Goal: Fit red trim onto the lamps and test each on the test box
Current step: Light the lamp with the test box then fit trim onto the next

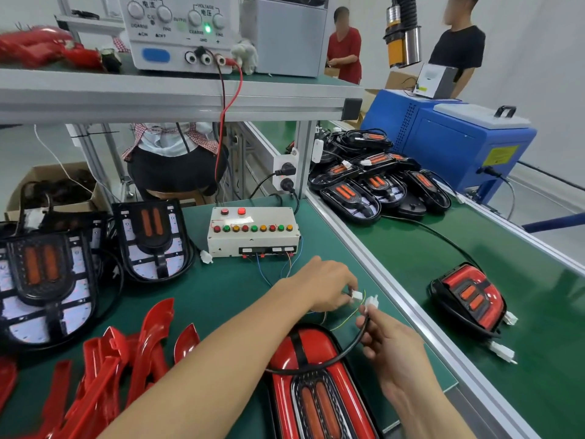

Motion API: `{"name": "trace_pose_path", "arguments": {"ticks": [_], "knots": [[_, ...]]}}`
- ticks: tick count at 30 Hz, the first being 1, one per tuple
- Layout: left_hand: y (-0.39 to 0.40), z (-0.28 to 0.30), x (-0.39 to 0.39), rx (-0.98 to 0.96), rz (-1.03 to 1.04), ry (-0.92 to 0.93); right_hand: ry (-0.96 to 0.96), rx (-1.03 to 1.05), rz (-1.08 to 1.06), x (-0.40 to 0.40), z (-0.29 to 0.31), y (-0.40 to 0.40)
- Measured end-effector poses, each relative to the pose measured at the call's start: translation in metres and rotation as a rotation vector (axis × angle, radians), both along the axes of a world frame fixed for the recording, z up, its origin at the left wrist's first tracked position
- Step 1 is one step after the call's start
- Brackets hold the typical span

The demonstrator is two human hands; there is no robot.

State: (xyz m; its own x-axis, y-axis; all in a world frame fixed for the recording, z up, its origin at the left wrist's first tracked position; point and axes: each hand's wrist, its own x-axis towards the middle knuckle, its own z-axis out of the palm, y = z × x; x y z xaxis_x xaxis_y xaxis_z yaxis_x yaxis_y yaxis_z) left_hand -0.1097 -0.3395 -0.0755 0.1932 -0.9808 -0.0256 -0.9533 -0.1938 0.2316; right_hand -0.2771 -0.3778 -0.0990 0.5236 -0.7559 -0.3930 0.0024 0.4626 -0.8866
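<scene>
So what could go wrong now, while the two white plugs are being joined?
The left hand pinches the test box plug and the right hand holds the lamp plug; misaligned, they may jam. The black cable lies across the trimmed lamp, so pulling could drag it.

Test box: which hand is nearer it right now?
Left. The left hand pinches a white connector just below the test box; the right hand grips the lamp cable farther toward the person.
</scene>
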Motion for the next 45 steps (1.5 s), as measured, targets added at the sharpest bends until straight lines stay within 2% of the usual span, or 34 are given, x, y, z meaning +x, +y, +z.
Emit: {"name": "trace_pose_path", "arguments": {"ticks": [4, 11, 14, 19, 30, 38, 45], "knots": [[0.018, 0.010, 0.008, -0.107, 0.030, 0.093, 0.064, -0.139, 0.072, -0.002, -0.003, -0.002], [0.041, 0.031, 0.009, -0.144, -0.001, 0.266, 0.151, -0.374, 0.291, 0.000, 0.004, 0.000], [0.047, 0.037, 0.007, -0.142, -0.019, 0.290, 0.211, -0.527, 0.345, -0.003, 0.007, -0.003], [0.057, 0.042, 0.007, -0.122, -0.045, 0.309, 0.237, -0.670, 0.425, -0.006, 0.011, -0.003], [0.071, 0.038, 0.008, -0.089, -0.108, 0.306, 0.251, -0.690, 0.616, -0.009, 0.018, -0.011], [0.075, 0.043, 0.015, -0.065, -0.076, 0.312, 0.219, -0.645, 0.630, -0.009, 0.020, -0.013], [0.076, 0.054, 0.013, -0.089, -0.181, 0.175, 0.206, -0.621, 0.661, -0.011, 0.026, -0.010]]}}
